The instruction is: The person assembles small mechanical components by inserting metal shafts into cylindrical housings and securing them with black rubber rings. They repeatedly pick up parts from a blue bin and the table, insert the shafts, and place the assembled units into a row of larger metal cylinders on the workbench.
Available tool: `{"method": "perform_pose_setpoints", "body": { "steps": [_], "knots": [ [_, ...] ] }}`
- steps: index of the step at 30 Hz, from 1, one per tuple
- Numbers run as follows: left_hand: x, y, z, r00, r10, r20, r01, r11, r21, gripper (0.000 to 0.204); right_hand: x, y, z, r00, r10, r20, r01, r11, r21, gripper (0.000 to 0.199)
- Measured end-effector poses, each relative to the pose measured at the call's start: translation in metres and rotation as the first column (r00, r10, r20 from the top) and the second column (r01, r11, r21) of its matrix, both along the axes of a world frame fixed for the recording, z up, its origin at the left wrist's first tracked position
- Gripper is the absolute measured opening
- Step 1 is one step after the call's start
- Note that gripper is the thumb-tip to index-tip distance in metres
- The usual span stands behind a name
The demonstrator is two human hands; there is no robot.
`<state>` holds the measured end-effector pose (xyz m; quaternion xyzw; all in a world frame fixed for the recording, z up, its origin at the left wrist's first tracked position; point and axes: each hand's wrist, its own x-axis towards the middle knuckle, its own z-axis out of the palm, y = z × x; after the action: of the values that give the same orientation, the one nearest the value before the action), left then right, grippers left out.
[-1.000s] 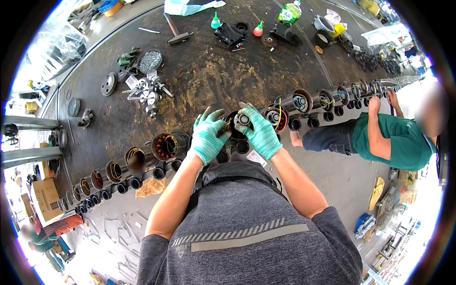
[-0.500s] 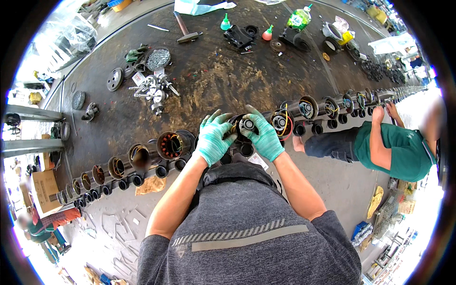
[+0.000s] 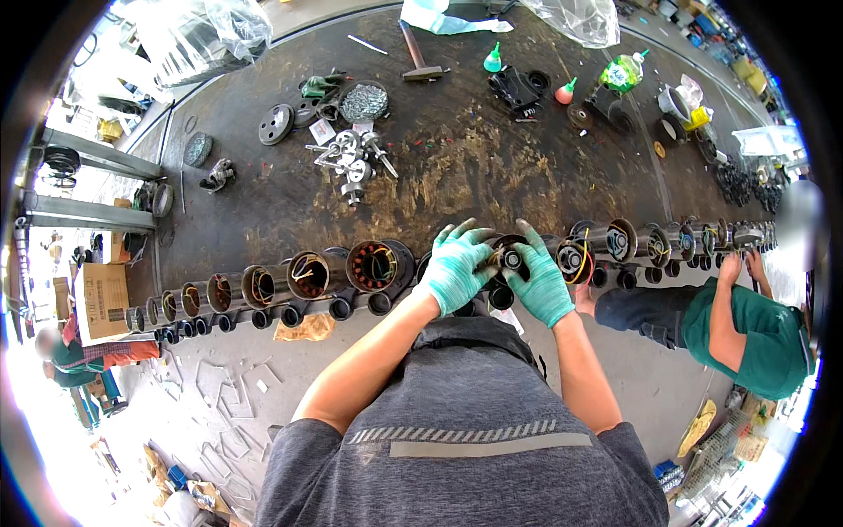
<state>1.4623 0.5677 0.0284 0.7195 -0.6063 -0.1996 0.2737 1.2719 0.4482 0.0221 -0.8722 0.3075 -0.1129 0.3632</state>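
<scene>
Both my hands wear green-coated gloves and close around one dark motor housing (image 3: 507, 240) in a long row along the table's near edge. My left hand (image 3: 458, 266) curls over its left side, thumb toward the middle. My right hand (image 3: 539, 279) wraps the right side, fingers over the top. Between the thumbs shows a round bearing end on a shaft (image 3: 510, 260), facing me; the gloves hide much of the housing. Just left stands a housing with copper windings (image 3: 372, 265). A housing with a bearing end and yellow and red wires (image 3: 572, 258) is to the right.
On the table (image 3: 439, 167) lie a hammer (image 3: 421, 61), a pile of metal shafts (image 3: 354, 162), a mesh-like disc (image 3: 363, 103) and small squeeze bottles (image 3: 493, 60). At the right, a co-worker in a green shirt (image 3: 746, 329) handles the row's far end. Metal strips (image 3: 230, 404) litter the floor.
The whole scene has shifted rightward in the picture as the view turned. My hands stay around the same housing, with small finger movements. The co-worker's hands have come closer together.
</scene>
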Motion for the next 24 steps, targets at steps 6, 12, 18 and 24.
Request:
{"method": "perform_pose_setpoints", "body": {
  "steps": [6, 12, 18, 24],
  "knots": [
    [0.05, -0.001, 0.024, 0.997, -0.05, -0.052, 0.045, 0.996, -0.082, 0.041, 0.001, 0.005, 0.011, 0.997, -0.071, -0.017, 0.071, 0.997, 0.032, 0.058],
    [0.246, 0.019, 0.003, 0.969, 0.224, 0.108, -0.238, 0.717, 0.655, 0.075, -0.002, 0.026, 0.036, 0.948, -0.267, 0.173, 0.263, 0.964, 0.048, 0.054],
    [0.283, -0.016, -0.099, 0.919, 0.393, -0.003, -0.245, 0.58, 0.777, 0.092, -0.024, 0.067, 0.06, 0.899, -0.412, 0.146, 0.42, 0.907, -0.024, 0.05],
    [0.324, -0.019, -0.207, 0.929, 0.351, 0.12, -0.336, 0.661, 0.671, 0.055, -0.058, 0.116, 0.046, 0.857, -0.512, 0.06, 0.516, 0.853, -0.082, 0.048]
  ]
}}
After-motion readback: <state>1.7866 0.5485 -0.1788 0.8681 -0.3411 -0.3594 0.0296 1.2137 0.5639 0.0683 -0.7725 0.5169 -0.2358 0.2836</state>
